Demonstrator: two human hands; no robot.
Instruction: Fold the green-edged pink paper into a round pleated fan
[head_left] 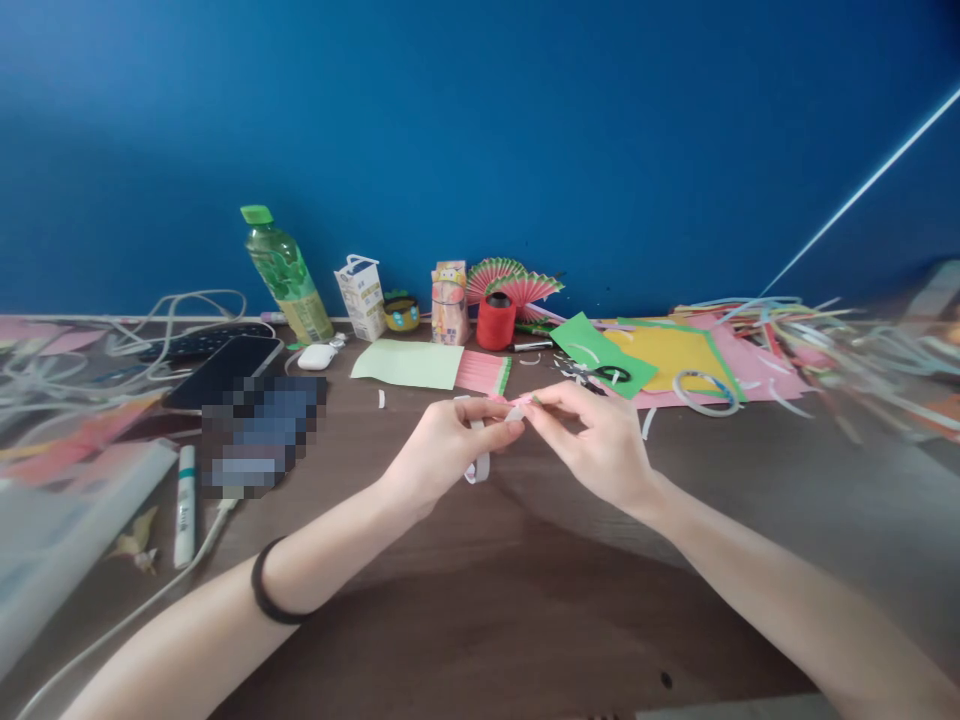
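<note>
My left hand [444,452] is closed around a roll of white tape [483,466], whose ring hangs below the fingers. Between its thumb and forefinger a small white piece [515,413] shows, perhaps the tape's end. My right hand [600,440] pinches a small pink paper piece [527,399] with a hint of green, and the fingertips of both hands nearly meet there. Just behind them lies a pleated pink paper [484,371] with a green edge, partly under or against a pale green sheet [409,364].
Along the blue wall stand a green bottle [289,275], a carton [361,298], a red thread spool [496,322] and pleated paper fans [525,285]. Coloured sheets [675,355] and a tape ring [706,392] lie right. A phone [262,435], marker [184,508] and cables are left.
</note>
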